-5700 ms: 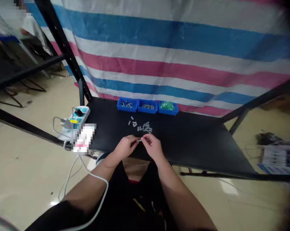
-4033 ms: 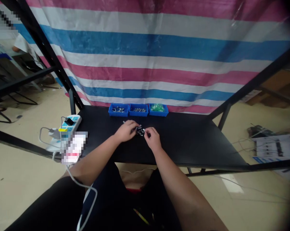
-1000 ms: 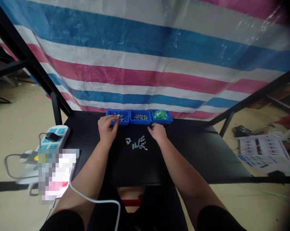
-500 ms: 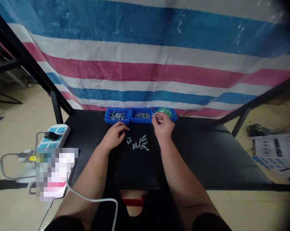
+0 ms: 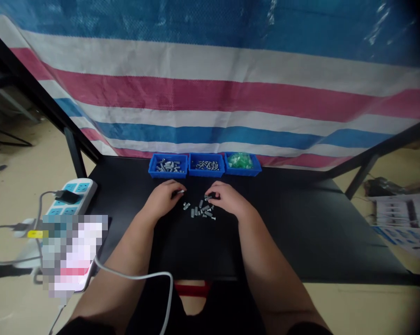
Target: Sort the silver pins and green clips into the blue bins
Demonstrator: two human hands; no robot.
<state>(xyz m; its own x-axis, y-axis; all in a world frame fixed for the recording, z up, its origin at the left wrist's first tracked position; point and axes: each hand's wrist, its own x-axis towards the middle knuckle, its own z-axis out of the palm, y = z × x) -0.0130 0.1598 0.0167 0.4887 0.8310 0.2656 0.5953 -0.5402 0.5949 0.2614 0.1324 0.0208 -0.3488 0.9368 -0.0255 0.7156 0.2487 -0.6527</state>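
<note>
While the head view looks down on the counter [image 5: 293, 223], what's in hand?

Left hand [image 5: 162, 198] pinches a small metal screw [image 5: 179, 191] between its fingers; right hand [image 5: 229, 199] curls its fingers together at the loose screw pile [image 5: 201, 211], its grip unclear.

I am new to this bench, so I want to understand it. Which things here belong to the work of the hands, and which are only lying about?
Part of the work: left hand, right hand, small metal parts, three blue trays.

Only lying about: power strip, white cable, papers on the floor, striped tarp.
</note>
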